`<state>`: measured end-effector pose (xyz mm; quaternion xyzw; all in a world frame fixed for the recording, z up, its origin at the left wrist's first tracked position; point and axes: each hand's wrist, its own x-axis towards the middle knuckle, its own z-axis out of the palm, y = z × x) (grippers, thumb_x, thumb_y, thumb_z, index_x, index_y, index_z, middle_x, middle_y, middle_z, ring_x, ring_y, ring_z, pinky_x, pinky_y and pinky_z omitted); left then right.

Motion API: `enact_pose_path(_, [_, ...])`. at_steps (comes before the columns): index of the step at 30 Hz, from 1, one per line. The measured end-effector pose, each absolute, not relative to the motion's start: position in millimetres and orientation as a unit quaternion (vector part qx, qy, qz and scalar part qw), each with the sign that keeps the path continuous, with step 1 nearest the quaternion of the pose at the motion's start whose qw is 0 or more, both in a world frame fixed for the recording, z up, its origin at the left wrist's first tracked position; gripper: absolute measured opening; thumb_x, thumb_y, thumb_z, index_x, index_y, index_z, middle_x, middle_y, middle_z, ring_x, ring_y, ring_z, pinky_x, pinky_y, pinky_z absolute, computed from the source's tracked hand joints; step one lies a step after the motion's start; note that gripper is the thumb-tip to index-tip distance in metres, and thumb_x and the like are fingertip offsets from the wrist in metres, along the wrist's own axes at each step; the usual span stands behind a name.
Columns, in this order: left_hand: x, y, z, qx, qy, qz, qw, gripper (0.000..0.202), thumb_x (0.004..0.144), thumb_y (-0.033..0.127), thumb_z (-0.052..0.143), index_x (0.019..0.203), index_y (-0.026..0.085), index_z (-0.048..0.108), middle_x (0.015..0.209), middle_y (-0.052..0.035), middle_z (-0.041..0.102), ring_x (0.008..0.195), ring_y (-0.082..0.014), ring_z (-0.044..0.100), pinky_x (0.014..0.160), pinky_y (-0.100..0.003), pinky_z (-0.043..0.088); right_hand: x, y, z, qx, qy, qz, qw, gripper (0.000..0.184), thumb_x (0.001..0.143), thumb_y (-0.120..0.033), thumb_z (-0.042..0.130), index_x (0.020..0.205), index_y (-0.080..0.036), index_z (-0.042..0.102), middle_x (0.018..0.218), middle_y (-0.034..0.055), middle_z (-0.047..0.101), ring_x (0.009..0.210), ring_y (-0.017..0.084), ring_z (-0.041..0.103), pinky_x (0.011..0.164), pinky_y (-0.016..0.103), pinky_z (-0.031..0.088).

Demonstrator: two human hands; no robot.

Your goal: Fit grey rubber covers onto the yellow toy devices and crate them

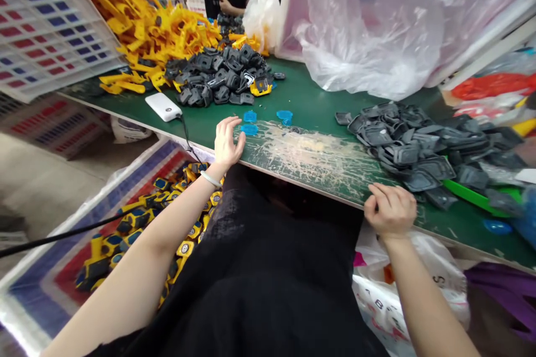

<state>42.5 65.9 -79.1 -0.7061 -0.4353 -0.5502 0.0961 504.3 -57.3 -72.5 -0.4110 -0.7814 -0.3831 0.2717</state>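
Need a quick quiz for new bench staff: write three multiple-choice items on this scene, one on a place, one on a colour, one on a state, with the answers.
1. Where does the white power bank lie?
A. On the green workbench
B. On the floor
C. Inside a plastic bag

2. What colour are the three small pieces just past the left hand?
A. Red
B. White
C. Blue

3. What state is the left hand in?
A. Clenched around a black part
B. Open, with fingers spread and nothing in it
C. Gripping a plastic bag

Answers:
1. A, since it sits on the bench top near the edge.
2. C, since all three show plainly blue against the green top.
3. B, since the fingers fan out at the bench edge, holding nothing.
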Motion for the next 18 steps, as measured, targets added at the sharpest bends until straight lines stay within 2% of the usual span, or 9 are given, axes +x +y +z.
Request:
enact_pose_path(10, [44.8,61.6,-75.2,-0.7,-0.436,-0.555,0.111,0.015,0.096,0.021,0.055,0.11,0.019,0.057,0.112,-0.0094,0.066,0.106,-0.0243,0.061,0.096,-0.043,0.047,506.7,-59.5,-71.8,-0.404,-0.779,-0.391,0.277,0.021,0.089,-0.012,0.056,0.107,-0.011,0.067,0.093,0.0054,0.071,0.078,0.026,0.064,0.081,0.038,0.048])
enact_pose_path(18, [44.8,61.9,-75.9,-0.693,-0.458,-0.54,0.137,0.012,0.094,0.028,0.053,0.104,0.022,0.056,0.107,-0.0077,0.068,0.1,-0.0263,0.063,0.092,-0.046,0.048,515.9,-65.4,-80.5,-0.432,-0.796,-0.317,0.282,0.03,0.086,-0.013,0.059,0.114,-0.014,0.069,0.1,0.0071,0.071,0.087,0.026,0.066,0.091,0.04,0.049])
